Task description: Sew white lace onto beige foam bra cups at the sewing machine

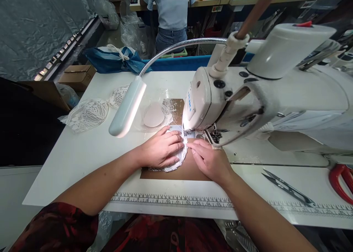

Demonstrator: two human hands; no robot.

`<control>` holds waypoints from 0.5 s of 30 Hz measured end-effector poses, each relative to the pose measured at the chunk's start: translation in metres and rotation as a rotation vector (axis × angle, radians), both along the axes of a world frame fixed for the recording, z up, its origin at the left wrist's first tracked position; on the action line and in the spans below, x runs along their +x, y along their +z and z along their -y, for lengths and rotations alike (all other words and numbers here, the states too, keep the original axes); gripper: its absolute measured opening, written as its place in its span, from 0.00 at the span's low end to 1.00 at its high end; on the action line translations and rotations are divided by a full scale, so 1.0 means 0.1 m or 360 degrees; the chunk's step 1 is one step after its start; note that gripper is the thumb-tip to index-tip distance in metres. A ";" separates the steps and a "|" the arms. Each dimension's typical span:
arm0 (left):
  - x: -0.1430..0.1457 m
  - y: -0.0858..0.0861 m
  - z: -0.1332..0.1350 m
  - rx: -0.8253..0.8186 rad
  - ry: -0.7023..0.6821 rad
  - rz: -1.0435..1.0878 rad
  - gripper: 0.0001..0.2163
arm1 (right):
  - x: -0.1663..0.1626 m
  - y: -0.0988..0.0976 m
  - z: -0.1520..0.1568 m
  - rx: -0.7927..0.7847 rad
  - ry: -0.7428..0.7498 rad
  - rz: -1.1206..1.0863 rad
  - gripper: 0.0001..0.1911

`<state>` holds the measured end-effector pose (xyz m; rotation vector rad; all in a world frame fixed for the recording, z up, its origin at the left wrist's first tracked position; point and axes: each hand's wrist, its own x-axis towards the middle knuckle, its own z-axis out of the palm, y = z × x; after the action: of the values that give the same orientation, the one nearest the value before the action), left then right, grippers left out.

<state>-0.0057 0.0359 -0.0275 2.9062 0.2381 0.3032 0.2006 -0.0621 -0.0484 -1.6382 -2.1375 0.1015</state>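
Observation:
A rounded white lace piece point(179, 157) lies on a brown sheet point(198, 171) under the head of a white sewing machine point(202, 97). My left hand point(164, 148) rests flat on the lace with its fingers stretched out. At the lace's right edge, close to the needle area, my right hand point(209, 158) is closed, thumb and index finger pinching the rim. The needle and presser foot point(189, 131) are partly hidden by the machine head. Behind my left hand, a pale oval pad point(153, 115) sits with lace and clear plastic around it.
A lamp point(128, 107) on a bendy metal neck hangs over the table's left half. More lace pieces point(87, 114) lie at the left. Thread snips point(289, 189) and red-handled scissors point(342, 180) lie at the right. A printed ruler point(171, 200) runs along the front edge. A person point(172, 13) stands beyond.

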 end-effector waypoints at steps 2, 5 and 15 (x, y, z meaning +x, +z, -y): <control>0.00 -0.01 0.00 -0.0003 0.0005 0.0008 0.18 | -0.02 0.02 0.00 -0.0044 -0.0029 0.0079 0.19; 0.00 -0.02 0.01 -0.0004 0.0010 0.0023 0.18 | -0.04 0.04 0.00 -0.0097 -0.0003 0.0156 0.20; -0.03 -0.05 -0.05 0.0029 0.0155 -0.0010 0.20 | -0.05 0.10 -0.05 -0.0284 -0.0067 0.0192 0.22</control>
<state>-0.0087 0.0406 -0.0325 2.9190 0.3804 0.3139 0.1953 -0.0573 -0.0381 -1.8312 -2.2374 0.1897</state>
